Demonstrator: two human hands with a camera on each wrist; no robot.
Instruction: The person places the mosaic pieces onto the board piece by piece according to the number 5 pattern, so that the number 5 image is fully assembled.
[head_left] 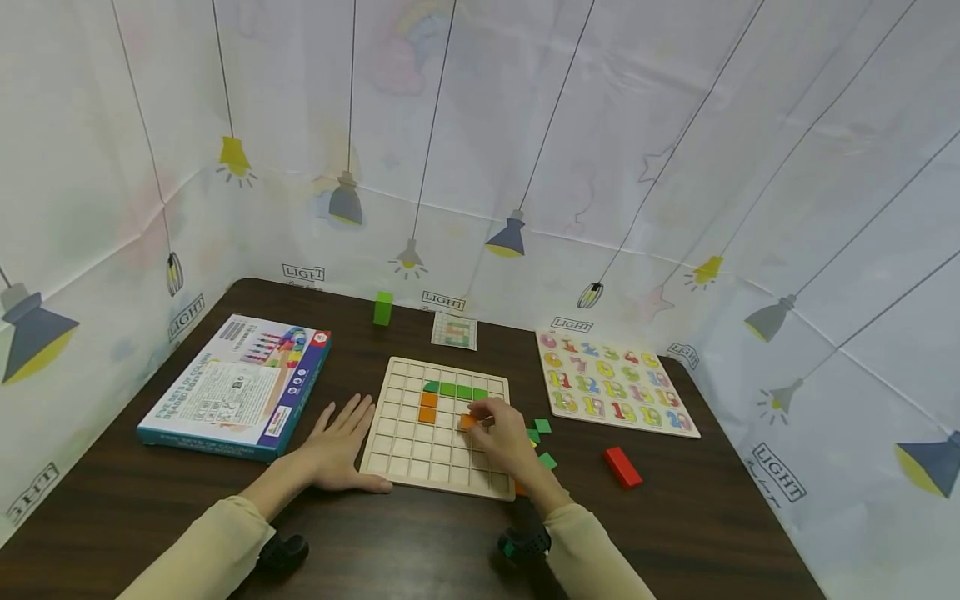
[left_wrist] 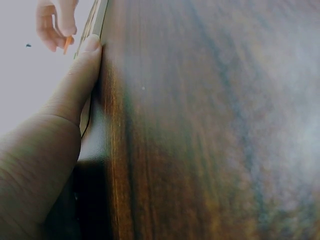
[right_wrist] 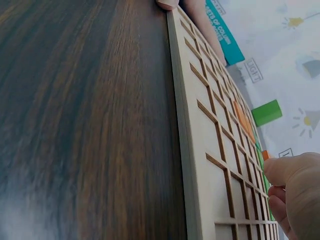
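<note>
A square wooden grid board (head_left: 397,450) lies on the dark table. On it are a row of green tiles (head_left: 447,389), the end ones with a rounded corner, and two orange tiles (head_left: 428,407) below the row's left end. My right hand (head_left: 506,437) is over the board's right half and pinches an orange square tile (left_wrist: 67,45) between thumb and fingers. With fingers spread, my left hand (head_left: 337,450) rests by the board's left edge, its thumb (left_wrist: 91,44) touching the near corner. My right hand hides part of the grid.
Loose green tiles (head_left: 547,460) lie right of the board, some partly covered by my right arm. Farther right are a red block (head_left: 623,467) and a number puzzle board (head_left: 615,383). A box (head_left: 300,408) lies left; a green block (head_left: 383,308) and pattern card (head_left: 454,331) are behind.
</note>
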